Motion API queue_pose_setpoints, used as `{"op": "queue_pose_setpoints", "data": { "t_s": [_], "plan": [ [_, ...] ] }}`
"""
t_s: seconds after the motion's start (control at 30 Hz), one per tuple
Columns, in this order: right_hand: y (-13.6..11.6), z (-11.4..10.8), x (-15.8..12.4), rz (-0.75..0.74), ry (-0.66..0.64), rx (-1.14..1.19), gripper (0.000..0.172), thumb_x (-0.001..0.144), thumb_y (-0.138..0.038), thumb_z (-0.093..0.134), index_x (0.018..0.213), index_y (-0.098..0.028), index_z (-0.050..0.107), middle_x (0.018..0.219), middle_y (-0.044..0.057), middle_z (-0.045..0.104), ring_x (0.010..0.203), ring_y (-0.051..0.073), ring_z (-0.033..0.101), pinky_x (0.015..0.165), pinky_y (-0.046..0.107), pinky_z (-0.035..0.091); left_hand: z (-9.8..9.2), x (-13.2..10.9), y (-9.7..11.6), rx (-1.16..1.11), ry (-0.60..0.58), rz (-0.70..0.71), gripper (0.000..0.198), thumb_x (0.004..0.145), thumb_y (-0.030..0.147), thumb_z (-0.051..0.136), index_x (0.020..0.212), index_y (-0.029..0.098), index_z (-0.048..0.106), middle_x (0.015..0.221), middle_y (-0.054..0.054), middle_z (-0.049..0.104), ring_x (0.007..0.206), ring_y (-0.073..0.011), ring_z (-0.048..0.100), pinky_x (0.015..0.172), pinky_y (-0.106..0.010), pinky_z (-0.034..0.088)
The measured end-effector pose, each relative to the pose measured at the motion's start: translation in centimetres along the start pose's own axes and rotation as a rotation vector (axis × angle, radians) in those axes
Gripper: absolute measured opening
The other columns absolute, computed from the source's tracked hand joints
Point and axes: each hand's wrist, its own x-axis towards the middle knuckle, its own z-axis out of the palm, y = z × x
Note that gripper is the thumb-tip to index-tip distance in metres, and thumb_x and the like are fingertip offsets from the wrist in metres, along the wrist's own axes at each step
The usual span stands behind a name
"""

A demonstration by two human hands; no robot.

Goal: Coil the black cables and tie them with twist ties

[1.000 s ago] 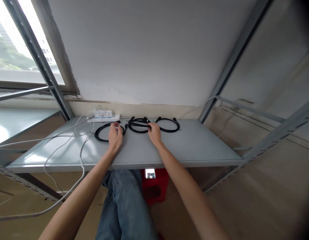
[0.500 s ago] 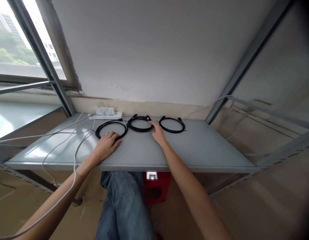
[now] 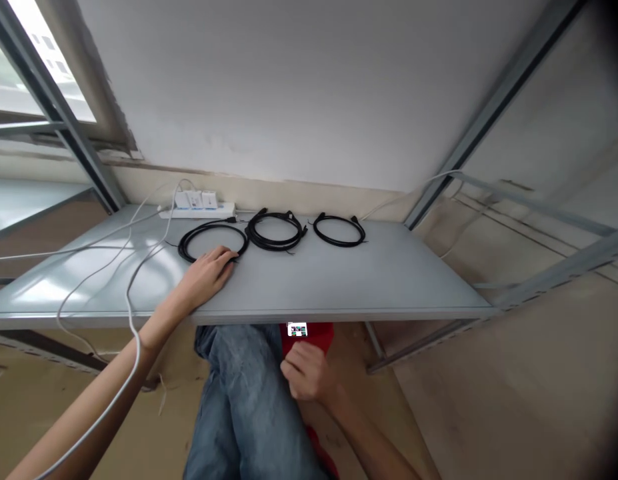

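Three coils of black cable lie in a row on the grey metal shelf (image 3: 299, 287). My left hand (image 3: 211, 273) rests palm down, fingers stretched out, on the near edge of the left coil (image 3: 189, 233). The middle coil (image 3: 273, 247) looks thicker and has several plugs around its ring. Apart from the hands lies the right coil (image 3: 339, 243), a thinner ring with two connectors at its back. Below the shelf's front edge, beside my knee, my right hand (image 3: 306, 372) is curled into a fist; its inside is hidden.
A white power strip (image 3: 199, 212) with white chargers (image 3: 196, 199) stands against the wall. White cables (image 3: 133, 293) trail from it over the shelf edge and across my left forearm. Under the shelf is a red stool (image 3: 321, 333) with a white label (image 3: 297, 329). Metal posts (image 3: 489, 127) frame the sides.
My right hand has left the middle coil and come down and back below the shelf edge, its fingers now curled. My left hand stays on the left coil. The view has shifted slightly.
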Motion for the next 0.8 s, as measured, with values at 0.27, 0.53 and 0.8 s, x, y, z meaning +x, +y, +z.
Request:
{"op": "queue_pose_setpoints", "data": {
  "t_s": [0.27, 0.53, 0.8],
  "plan": [
    [8.9, 4.5, -9.1, 0.632, -0.228, 0.055, 0.079, 0.080, -0.008, 0.045, 0.155, -0.031, 0.050, 0.148, 0.009, 0.063, 0.145, 0.028, 0.053, 0.128, 0.064, 0.028, 0.1, 0.0, -0.1, -0.004, -0.019, 0.003, 0.042, 0.102, 0.032, 0.036, 0.135, 0.024, 0.062, 0.127, -0.012, 0.064, 0.117, -0.0305, 0.064, 0.104, -0.045, 0.051],
    [10.6, 7.2, -11.1, 0.737, -0.183, 0.058, 0.105, 0.055, -0.005, 0.045, 0.157, -0.026, 0.045, 0.156, 0.008, 0.056, 0.153, 0.029, 0.043, 0.131, 0.064, 0.015, -0.1, 0.0, 0.4, 0.017, -0.023, -0.042, 0.045, 0.102, 0.031, 0.037, 0.141, 0.025, 0.057, 0.124, -0.011, 0.064, 0.116, -0.0304, 0.064, 0.103, -0.044, 0.050],
    [12.1, 7.4, -9.9, 0.782, -0.107, 0.007, 0.096, 0.055, -0.003, 0.045, 0.147, -0.028, 0.058, 0.144, 0.009, 0.064, 0.145, 0.028, 0.052, 0.127, 0.060, 0.033, 0.1, 0.0, 0.1, -0.004, -0.004, -0.029, 0.044, 0.101, 0.030, 0.038, 0.141, 0.024, 0.057, 0.124, -0.012, 0.065, 0.117, -0.0311, 0.063, 0.103, -0.045, 0.050]
  ]
}}
